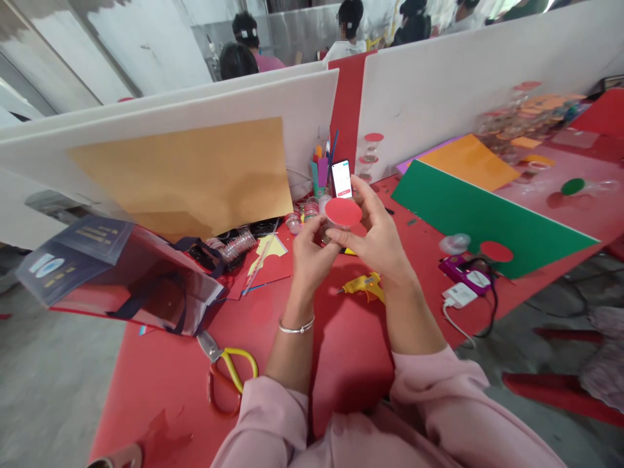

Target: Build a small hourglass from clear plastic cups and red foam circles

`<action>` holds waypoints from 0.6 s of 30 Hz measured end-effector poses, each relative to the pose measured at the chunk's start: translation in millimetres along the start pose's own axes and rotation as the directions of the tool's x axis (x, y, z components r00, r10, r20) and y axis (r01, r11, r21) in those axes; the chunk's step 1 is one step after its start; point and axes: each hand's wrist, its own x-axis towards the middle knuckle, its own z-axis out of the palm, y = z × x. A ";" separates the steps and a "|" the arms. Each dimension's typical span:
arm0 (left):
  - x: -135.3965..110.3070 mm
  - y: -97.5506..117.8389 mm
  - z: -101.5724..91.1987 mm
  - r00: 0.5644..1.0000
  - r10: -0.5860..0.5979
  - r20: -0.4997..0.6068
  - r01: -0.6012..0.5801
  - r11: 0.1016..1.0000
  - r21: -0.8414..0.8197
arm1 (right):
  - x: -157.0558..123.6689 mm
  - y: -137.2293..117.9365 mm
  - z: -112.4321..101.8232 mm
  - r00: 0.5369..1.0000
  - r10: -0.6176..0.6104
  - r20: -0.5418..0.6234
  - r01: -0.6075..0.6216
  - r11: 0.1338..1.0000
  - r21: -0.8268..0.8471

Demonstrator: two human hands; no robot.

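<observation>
Both hands are raised above the red table around a red round disc, which lies flat on top of a small, seemingly clear piece mostly hidden by the fingers. My left hand is closed on the lower part from the left. My right hand curves round the right side, its thumb pressed under the disc near the left thumb. Below the hands a yellow hot glue gun lies on the table. Just behind the disc stands a lit phone.
Yellow-and-red-handled scissors and a clear bag lie at left. Pens and a red-topped clear stack stand at the back. To the right are a green board and a purple power strip with cables. White partitions border the table.
</observation>
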 end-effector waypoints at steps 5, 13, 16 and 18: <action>0.8 -1.0 -0.6 1.000 -0.002 -0.012 0.002 1.000 -0.017 | -0.4 0.7 -0.6 0.999 -0.028 0.039 0.026 0.999 0.037; 0.9 -0.9 -1.2 1.000 0.003 -0.002 -0.003 1.000 -0.027 | 0.5 2.8 0.3 0.998 -0.035 0.043 0.032 0.997 0.076; 0.8 -0.8 -0.7 1.000 -0.004 -0.003 0.004 1.000 -0.022 | 0.3 4.4 0.6 0.999 -0.042 0.005 0.042 0.997 0.068; 0.5 -0.2 0.1 1.000 -0.011 -0.001 0.011 1.000 -0.027 | 0.7 5.8 0.6 0.998 -0.037 -0.050 0.039 0.998 0.041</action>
